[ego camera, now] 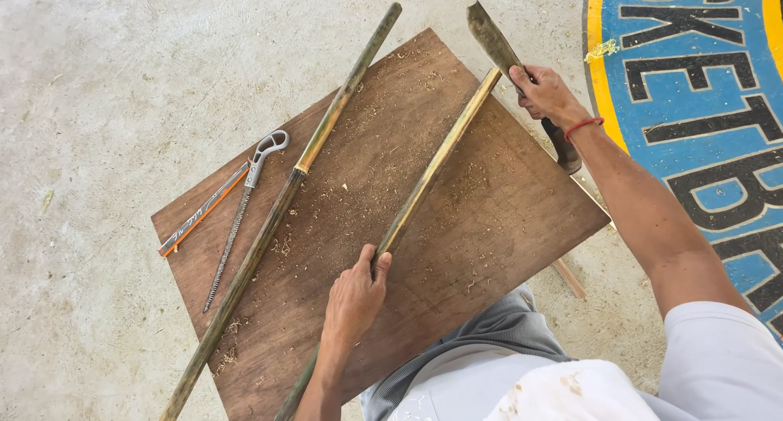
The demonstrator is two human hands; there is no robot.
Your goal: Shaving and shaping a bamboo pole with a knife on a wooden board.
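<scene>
My left hand (356, 297) grips a long bamboo pole (432, 168) near its middle, holding it slanted across a brown wooden board (506, 225). My right hand (545, 93), with a red string at the wrist, is closed on the handle of a big machete (494, 36). Its blade meets the far tip of that pole. A second, longer bamboo pole (285, 201) lies diagonally on the board to the left, untouched.
A slim saw with a metal loop handle (245, 201) and an orange-edged flat strip (202, 210) lie at the board's left edge. Shavings litter the board. Concrete floor surrounds it; blue, yellow and black painted floor markings (693, 103) are at the right. A thin stick (569, 278) pokes out under the board.
</scene>
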